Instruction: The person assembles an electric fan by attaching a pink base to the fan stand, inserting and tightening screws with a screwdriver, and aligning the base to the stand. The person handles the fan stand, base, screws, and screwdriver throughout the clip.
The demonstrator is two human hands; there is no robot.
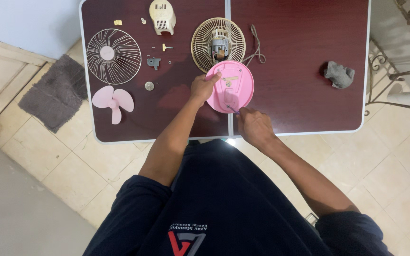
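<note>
The right hand [254, 124] pinches a thin metal tool [233, 110], its tip pointing up-left into the round pink plastic fan base [231, 85]. The left hand [203, 87] grips the base's left rim, steadying it on the dark red table [300, 57], just below the cream wire guard with motor [218, 44].

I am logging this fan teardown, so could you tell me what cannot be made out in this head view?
- Tool tip at the pink base: too small, and the right hand covers the handle.
- Base edge under the left hand: hidden by the fingers.
- Motor details inside the rear grille: too small.
- Small parts near the front grille: too small to identify.
</note>
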